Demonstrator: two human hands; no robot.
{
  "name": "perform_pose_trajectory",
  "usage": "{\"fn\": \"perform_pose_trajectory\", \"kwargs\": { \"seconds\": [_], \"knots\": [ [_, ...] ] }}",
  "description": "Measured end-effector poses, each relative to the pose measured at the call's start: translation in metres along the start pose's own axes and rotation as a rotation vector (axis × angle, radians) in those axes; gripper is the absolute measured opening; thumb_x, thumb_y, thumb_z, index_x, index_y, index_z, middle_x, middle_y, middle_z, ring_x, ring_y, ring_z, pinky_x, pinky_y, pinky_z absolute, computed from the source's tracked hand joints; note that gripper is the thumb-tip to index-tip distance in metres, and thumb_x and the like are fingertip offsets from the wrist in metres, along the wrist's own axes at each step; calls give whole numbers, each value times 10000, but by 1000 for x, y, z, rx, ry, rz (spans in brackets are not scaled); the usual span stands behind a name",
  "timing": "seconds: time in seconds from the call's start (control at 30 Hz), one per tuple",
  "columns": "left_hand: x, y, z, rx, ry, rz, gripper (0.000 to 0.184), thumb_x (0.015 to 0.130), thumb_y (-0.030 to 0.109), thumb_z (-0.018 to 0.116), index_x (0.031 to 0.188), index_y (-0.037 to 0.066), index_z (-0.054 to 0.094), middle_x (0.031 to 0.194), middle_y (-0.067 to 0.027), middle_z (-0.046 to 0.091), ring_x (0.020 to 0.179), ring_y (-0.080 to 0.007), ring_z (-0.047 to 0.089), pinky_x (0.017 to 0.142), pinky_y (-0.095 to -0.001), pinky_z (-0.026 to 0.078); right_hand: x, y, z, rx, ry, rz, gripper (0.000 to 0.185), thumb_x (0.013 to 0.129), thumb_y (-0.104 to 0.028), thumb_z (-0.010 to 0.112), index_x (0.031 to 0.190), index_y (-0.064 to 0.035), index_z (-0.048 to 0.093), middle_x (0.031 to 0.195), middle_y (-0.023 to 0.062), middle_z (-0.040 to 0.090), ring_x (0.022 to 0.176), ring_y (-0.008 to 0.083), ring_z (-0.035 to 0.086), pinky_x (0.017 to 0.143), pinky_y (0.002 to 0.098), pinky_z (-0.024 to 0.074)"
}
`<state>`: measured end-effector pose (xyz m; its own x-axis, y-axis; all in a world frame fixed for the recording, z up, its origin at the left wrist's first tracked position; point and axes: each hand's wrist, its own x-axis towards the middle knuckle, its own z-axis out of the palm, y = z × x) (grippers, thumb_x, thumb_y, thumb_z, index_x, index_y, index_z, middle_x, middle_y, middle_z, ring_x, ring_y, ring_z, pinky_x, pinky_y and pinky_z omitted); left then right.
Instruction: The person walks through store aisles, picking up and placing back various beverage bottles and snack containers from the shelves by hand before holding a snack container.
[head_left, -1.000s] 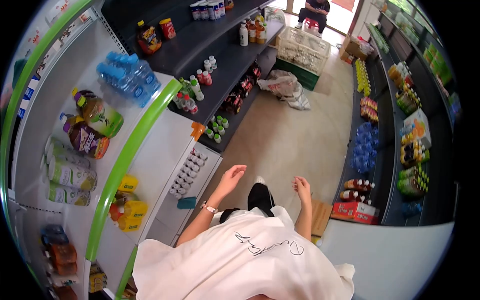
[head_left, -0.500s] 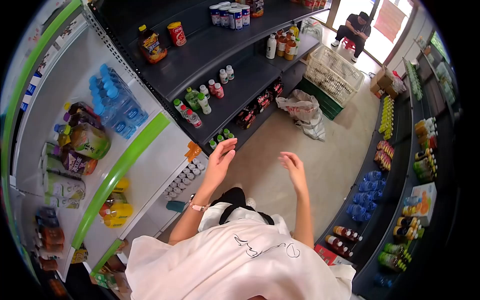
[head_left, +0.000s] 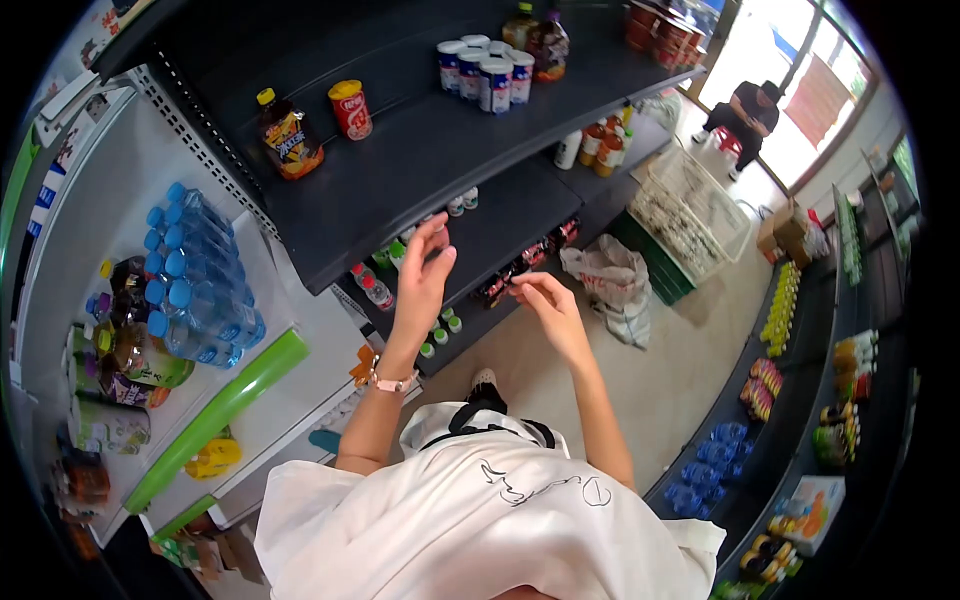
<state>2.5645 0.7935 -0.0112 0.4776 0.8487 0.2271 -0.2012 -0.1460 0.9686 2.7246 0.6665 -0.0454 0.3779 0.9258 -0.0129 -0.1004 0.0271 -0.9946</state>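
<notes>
My left hand (head_left: 424,280) is raised in front of the dark shelf unit, fingers apart and holding nothing. Behind its fingertips, small bottles (head_left: 378,292) on the middle shelf are partly hidden. My right hand (head_left: 552,315) hovers lower and to the right, its fingers loosely bent, with no item visible in it. On the top shelf (head_left: 400,170) stand a dark bottle with a yellow cap (head_left: 290,140), a red can with a yellow lid (head_left: 350,110) and a group of white-and-blue cans (head_left: 495,85). Dark red packs (head_left: 535,255) lie on a lower shelf beyond my right hand.
Blue-capped water bottles (head_left: 205,280) fill the white shelf at left. Ahead on the floor are a white plastic sack (head_left: 610,280) and a crate (head_left: 685,215). A person (head_left: 745,115) sits by the doorway. Stocked shelves (head_left: 735,470) line the right side.
The view has moved closer to the dark shelves. My left hand now reaches up before the middle shelf, and my right hand has come inward to the left, its fingers more bent.
</notes>
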Motion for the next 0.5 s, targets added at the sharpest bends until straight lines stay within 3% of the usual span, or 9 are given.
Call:
{"fn": "perform_pose_trajectory", "kwargs": {
  "seconds": [0.07, 0.13, 0.2, 0.3, 0.4, 0.43, 0.47, 0.5],
  "knots": [
    [34, 13, 1, -44, 73, -2, 432, 889, 91, 529, 1307, 65, 423, 1278, -85, 454, 1201, -198, 420, 950, -306, 387, 44, -14, 4, -57, -70, -16, 195, 928, -122, 502, 1044, 5, 593, 976, 52, 629, 937, 119, 586, 834, 246, 443],
    [60, 8, -7, 32, 126, 17, 477, 882, 85, 502, 1339, 33, 375, 1388, -111, 378, 1283, -241, 358, 1043, -325, 296, 78, -24, 18, -27, -161, -68, 194, 924, -112, 501, 1041, 12, 594, 984, 58, 627, 952, 126, 586, 852, 255, 445],
    [78, 6, -11, 17, 172, -24, 500, 890, 109, 516, 1360, 65, 352, 1414, -112, 335, 1303, -260, 326, 1047, -343, 295, 108, -30, 28, -3, -254, -117, 194, 924, -108, 501, 1042, 15, 593, 996, 62, 628, 967, 130, 586, 863, 258, 445],
    [103, -9, -21, 439, 161, 115, 587, 879, 171, 575, 1387, 92, 292, 1430, -161, 259, 1298, -292, 318, 1009, -410, 343, 153, -26, 33, -13, -338, -157, 223, 900, -89, 506, 1090, -6, 588, 1019, 86, 629, 993, 143, 581, 861, 263, 441],
    [134, -32, -31, 334, 197, 12, 611, 875, 188, 583, 1398, 103, 279, 1427, -175, 261, 1296, -310, 317, 1012, -419, 340, 191, -32, 35, -77, -407, -173, 303, 875, -80, 509, 1169, -30, 559, 1064, 102, 621, 966, 146, 579, 839, 266, 443],
    [146, -28, -31, 341, 238, -58, 670, 857, 213, 605, 1397, 40, 247, 1405, -225, 282, 1286, -363, 323, 1012, -414, 344, 210, -28, 37, -71, -416, -196, 330, 868, -78, 504, 1192, -26, 541, 1084, 107, 613, 951, 144, 577, 833, 265, 444],
    [161, -33, -36, 350, 266, -64, 670, 857, 213, 605, 1397, 40, 247, 1405, -225, 282, 1286, -363, 323, 1012, -414, 344, 230, -21, 38, -66, -427, -217, 359, 862, -76, 500, 1215, -22, 523, 1103, 112, 605, 937, 141, 576, 827, 263, 446],
    [178, -43, -42, 536, 311, 6, 720, 837, 225, 622, 1391, -2, 223, 1389, -252, 294, 1272, -397, 331, 1009, -409, 350, 248, -18, 40, -59, -455, -212, 359, 862, -76, 500, 1215, -22, 523, 1103, 112, 605, 937, 141, 576, 827, 263, 446]
  ]
}}
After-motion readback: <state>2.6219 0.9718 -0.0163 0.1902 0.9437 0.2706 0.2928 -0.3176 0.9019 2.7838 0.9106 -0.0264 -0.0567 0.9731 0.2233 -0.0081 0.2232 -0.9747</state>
